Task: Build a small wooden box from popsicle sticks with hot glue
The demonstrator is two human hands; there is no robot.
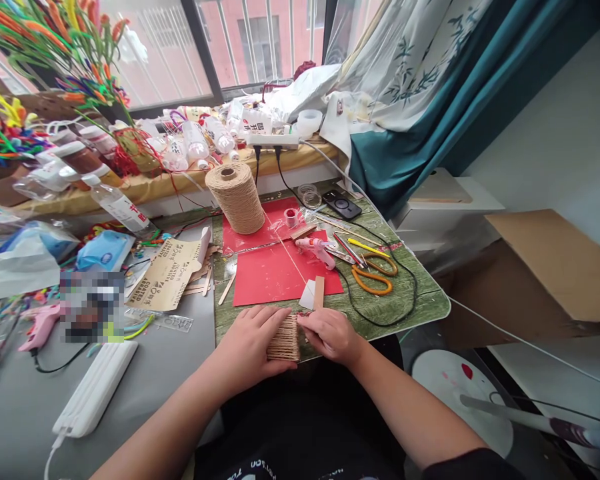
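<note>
Currently my L hand (250, 343) clamps twine-wrapped piece (285, 339), near table (433, 305) edge; R hand (336, 335), fingers together at its right side, hold unclear. Risk: strand (291, 257) from far spool (236, 203) could snag on glue gun (317, 253) if slack.

The tan twine spool (235, 203) stands on red sheets (260, 277), with a pink-and-white glue gun (316, 251) and orange-handled scissors (377, 292) to its right. Nearer than the spool, a wrapped piece (283, 340) is striped tan; the bench (430, 301) is streaked green.
</note>
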